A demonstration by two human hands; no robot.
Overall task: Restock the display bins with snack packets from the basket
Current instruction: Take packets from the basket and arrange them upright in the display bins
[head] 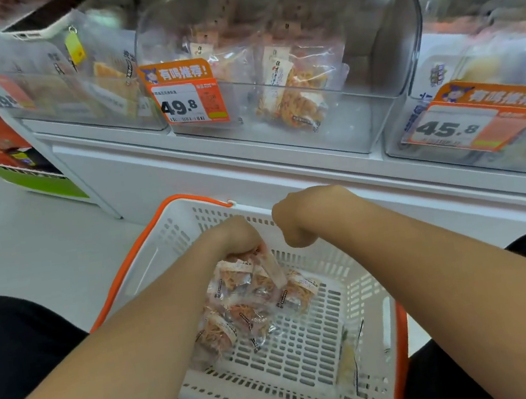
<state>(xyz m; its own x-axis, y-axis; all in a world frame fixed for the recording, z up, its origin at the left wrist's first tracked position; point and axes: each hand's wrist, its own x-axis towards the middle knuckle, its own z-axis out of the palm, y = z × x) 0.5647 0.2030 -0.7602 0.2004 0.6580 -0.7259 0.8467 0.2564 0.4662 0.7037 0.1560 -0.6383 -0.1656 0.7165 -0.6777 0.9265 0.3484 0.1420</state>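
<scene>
The left hand (238, 237) grips a bunch of snack packets (252, 300) down in the basket (149, 267). The right hand (296, 225) curls beside it, and I can't tell whether it holds anything. Such a loose handful could shed slippery packets on the way up to the bin (346, 125).

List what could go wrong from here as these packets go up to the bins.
1. The left hand grips a whole cluster of clear packets of orange shredded snack by its top, so some may slip out on the lift.
2. The lone pale yellow packet by the right wall of the white slotted plastic basket looks like a different product. It could end up in the wrong clear plastic bin.
</scene>
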